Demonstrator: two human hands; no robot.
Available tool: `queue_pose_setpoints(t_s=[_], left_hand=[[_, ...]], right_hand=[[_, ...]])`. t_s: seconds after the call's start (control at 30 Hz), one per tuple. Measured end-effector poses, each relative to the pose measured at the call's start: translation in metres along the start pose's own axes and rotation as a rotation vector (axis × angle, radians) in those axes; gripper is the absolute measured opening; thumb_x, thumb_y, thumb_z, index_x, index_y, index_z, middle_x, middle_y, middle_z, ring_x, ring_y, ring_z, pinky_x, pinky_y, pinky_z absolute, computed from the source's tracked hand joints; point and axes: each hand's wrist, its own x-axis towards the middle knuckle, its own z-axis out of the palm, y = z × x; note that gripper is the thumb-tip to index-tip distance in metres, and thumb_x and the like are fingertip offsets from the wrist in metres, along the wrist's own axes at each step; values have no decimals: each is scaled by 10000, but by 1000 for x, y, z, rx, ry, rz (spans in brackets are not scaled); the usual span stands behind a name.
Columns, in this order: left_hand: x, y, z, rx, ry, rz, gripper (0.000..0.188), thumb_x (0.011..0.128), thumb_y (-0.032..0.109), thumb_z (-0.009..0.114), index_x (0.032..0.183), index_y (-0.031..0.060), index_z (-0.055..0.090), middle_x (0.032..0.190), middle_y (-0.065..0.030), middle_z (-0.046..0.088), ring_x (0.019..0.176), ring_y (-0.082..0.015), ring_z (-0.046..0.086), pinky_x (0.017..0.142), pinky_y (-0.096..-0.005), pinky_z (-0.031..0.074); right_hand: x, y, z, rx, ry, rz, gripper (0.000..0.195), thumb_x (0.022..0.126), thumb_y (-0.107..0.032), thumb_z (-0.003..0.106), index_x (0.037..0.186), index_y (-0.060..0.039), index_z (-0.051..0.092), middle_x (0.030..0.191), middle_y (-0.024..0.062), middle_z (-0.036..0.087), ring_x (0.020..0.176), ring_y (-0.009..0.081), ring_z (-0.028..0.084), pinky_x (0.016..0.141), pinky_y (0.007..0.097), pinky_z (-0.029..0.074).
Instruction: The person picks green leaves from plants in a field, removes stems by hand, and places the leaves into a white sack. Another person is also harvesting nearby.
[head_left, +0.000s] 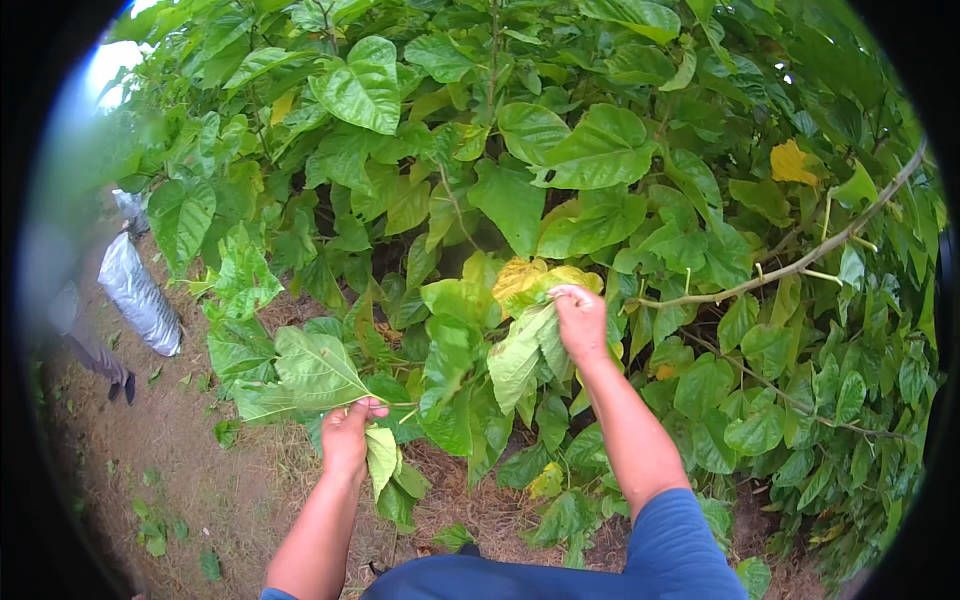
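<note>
My left hand (347, 442), low and left of centre, is closed on a leafy stem; a broad pale-green leaf (319, 367) spreads up and left from it, and smaller leaves (382, 457) hang below. Right of centre, my right hand (580, 319) pinches several leaves (517, 360), their pale undersides showing. Yellow leaves (525, 279) lie just beside and behind its fingertips. Between the two hands, glossy green leaves (450, 367) hang from the bush. The exact grip points are partly covered by my fingers.
A dense leafy bush (592, 154) fills the upper and right view. A bare branch (802, 264) crosses at the right. At the left, a filled whitish sack (139, 296) stands on the dirt (187, 480), another sack (131, 210) behind it. A person's leg (97, 356) shows at the left edge.
</note>
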Motion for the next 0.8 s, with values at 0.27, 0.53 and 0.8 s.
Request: queue_pose_setpoints(t_s=[0.27,0.53,0.8], left_hand=[[-2,-2,-75,549,52,141,164,884,133,612,957,6,686,893,-91,706,860,-176,637,808,-332,491],[-26,52,-135,880,-72,206,243,839,168,669,1032,22,681,906,-105,707,834,-173,646,796,-320,495],[-86,180,-128,553,169,748,295,782,49,691,1068,3,631,940,-27,630,725,-53,519,699,-230,452]], right_hand=[[6,-156,-11,330,-93,-200,189,958,-138,570,1085,-25,654,995,-13,631,890,61,536,827,224,423],[-39,-197,76,717,-274,-157,205,972,-142,559,1119,-17,626,1045,40,655,918,90,595,841,244,476],[-79,-253,131,951,-443,-33,215,948,-103,489,1111,9,574,971,69,660,844,125,629,785,273,512]])
